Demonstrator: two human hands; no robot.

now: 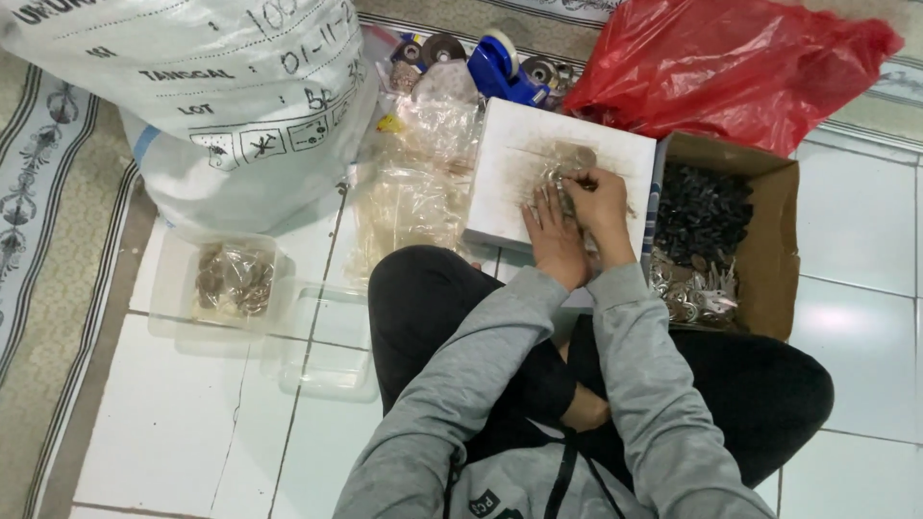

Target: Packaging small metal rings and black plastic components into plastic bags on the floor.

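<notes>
Small metal part (561,179) lies on the white box (510,163) just ahead of left hand (555,235) fingers, spread flat — right hand (598,200) fingers pinch it from the right, nearer.

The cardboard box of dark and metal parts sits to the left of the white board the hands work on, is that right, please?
Not quite: in the head view the cardboard box sits to the right of the white board, where both hands work.
</notes>
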